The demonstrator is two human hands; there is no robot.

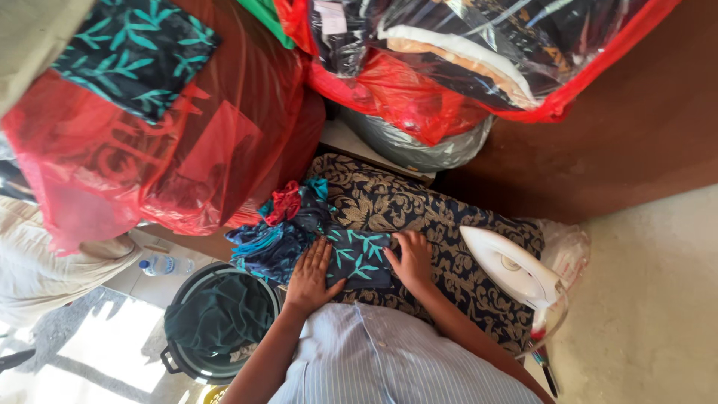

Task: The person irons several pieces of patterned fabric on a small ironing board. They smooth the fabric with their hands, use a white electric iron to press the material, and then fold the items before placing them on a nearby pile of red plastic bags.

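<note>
both hands flat & open, holding nothing: left hand and right hand press the dark leaf-print cloth piece lying between them on the patterned ironing pad. best to keep palms spread, smooth outward. its long axis runs hand to hand. white iron sits just past the right hand, scrap pile beyond the left.

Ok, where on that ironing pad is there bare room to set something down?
Free pad lies between the right hand and the iron, and beyond the leaf-print cloth toward the bags. It is crowded at the left hand, where the cloth pile sits.
</note>
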